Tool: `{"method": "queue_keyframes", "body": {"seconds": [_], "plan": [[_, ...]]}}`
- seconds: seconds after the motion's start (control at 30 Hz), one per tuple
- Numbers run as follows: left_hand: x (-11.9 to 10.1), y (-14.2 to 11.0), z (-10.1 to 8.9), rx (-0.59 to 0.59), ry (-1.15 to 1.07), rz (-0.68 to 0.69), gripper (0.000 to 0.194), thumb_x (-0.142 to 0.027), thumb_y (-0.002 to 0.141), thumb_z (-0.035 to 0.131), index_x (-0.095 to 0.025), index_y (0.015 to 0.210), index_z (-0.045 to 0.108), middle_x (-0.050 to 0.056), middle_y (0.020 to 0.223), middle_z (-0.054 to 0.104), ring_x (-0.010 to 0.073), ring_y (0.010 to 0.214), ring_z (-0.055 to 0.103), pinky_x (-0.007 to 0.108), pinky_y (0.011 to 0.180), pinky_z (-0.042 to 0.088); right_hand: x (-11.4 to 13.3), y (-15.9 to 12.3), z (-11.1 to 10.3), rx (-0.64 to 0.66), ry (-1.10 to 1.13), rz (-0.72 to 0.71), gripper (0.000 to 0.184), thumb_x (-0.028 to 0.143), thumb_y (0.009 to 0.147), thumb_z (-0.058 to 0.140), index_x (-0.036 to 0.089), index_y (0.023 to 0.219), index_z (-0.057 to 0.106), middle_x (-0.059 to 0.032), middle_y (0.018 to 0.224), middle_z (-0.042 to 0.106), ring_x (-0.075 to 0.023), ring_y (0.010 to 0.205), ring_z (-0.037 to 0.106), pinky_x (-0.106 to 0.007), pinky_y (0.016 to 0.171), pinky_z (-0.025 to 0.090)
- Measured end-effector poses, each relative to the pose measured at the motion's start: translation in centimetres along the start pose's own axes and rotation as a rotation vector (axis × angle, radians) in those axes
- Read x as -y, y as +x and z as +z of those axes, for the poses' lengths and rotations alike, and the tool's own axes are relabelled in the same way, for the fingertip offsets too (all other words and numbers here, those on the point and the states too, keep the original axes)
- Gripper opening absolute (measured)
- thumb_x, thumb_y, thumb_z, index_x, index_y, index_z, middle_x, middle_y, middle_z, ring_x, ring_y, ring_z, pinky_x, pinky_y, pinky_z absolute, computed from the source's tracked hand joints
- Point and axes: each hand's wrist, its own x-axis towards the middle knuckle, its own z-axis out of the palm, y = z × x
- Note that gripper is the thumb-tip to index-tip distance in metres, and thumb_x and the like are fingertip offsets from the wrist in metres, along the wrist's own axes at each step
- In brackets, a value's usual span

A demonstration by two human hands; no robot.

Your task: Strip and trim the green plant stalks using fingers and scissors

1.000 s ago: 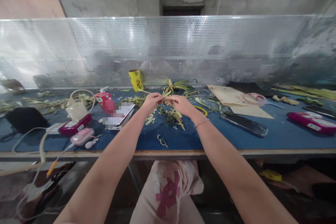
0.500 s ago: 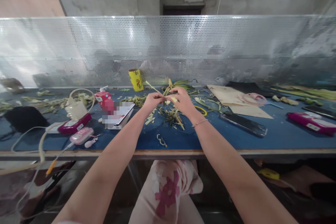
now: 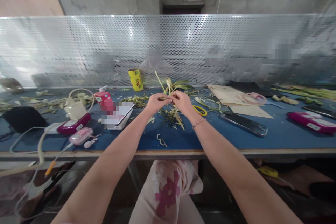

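Left hand (image 3: 155, 103) pinches a thin, pale-green plant stalk (image 3: 160, 81) toward the blue tabletop's (image 3: 183, 142) far edge. Right hand (image 3: 183, 103): grip closed at the fingertips, contents unclear.

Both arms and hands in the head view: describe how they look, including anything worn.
The left hand and right hand wear no visible gloves, and no sleeves cover the forearms. A thin, pale bracelet circles the right wrist; none shows on the left.
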Motion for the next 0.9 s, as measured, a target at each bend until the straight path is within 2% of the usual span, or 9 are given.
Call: {"method": "queue_keyframes", "body": {"seconds": [0.13,0.23,0.33,0.4,0.53,0.73,0.9], "plan": [[0.33,0.08,0.22,-0.028,0.012,0.027,0.021,-0.035,0.061,0.066,-0.015,0.066,0.067,0.004,0.074,0.066,0.0149,0.072,0.059,0.027,0.068,0.045,-0.01,0.04,0.13,-0.017,0.021,0.042,0.023,0.040,0.073,0.056,0.019,0.066,0.052,-0.0008,0.059,0.058,-0.0126,0.050,0.055,-0.027,0.053,0.046],[0.64,0.25,0.08,-0.036,-0.002,0.022,0.017,-0.033,0.062,0.065,-0.016,0.062,0.066,0.004,0.076,0.066,0.0149,0.074,0.059,0.027,0.071,0.045,-0.33,0.24,0.42,-0.034,0.115,0.185,0.028,0.043,0.078,0.050,0.018,0.065,0.051,-0.0024,0.058,0.058,-0.0126,0.048,0.054,-0.028,0.051,0.046],[0.71,0.28,-0.03,-0.039,-0.023,0.003,0.016,-0.032,0.060,0.067,-0.016,0.060,0.066,0.003,0.075,0.065,0.0140,0.071,0.058,0.027,0.069,0.044,-0.69,0.46,0.78,-0.051,0.313,0.355,0.026,0.041,0.081,0.046,0.017,0.073,0.053,-0.0053,0.072,0.062,-0.0127,0.059,0.057,-0.027,0.056,0.047],[0.69,0.22,0.03,-0.040,-0.044,-0.019,0.017,-0.031,0.059,0.067,-0.015,0.060,0.065,0.003,0.071,0.064,0.0126,0.067,0.057,0.025,0.065,0.043,-0.75,0.54,0.85,-0.054,0.427,0.384,0.021,0.037,0.080,0.048,0.017,0.081,0.054,-0.0055,0.084,0.062,-0.0117,0.067,0.058,-0.025,0.059,0.047],[0.62,0.08,0.45,-0.001,-0.169,-0.096,0.019,-0.032,0.057,0.069,-0.014,0.059,0.063,0.000,0.058,0.058,0.0088,0.055,0.051,0.023,0.057,0.040,-0.38,0.49,0.50,-0.056,0.542,0.315,0.024,0.038,0.077,0.053,0.020,0.094,0.054,-0.0025,0.093,0.059,-0.0084,0.069,0.055,-0.021,0.057,0.044],[0.13,0.02,0.68,-0.019,-0.541,-0.308,0.021,-0.027,0.052,0.071,-0.012,0.060,0.059,-0.002,0.051,0.055,0.0069,0.048,0.052,0.022,0.054,0.043,0.09,0.26,0.15,-0.127,0.578,0.167,0.024,0.042,0.072,0.058,0.019,0.079,0.060,-0.0005,0.076,0.057,-0.0076,0.063,0.049,-0.019,0.050,0.037],[-0.08,-0.05,0.61,0.035,-0.466,-0.328,0.014,-0.020,0.056,0.068,-0.011,0.058,0.056,-0.002,0.046,0.054,0.0070,0.045,0.052,0.021,0.051,0.044,-0.32,0.31,0.20,-0.073,0.375,0.011,0.026,0.039,0.070,0.060,0.018,0.084,0.066,-0.0008,0.073,0.062,-0.0098,0.062,0.050,-0.023,0.056,0.039]]}}
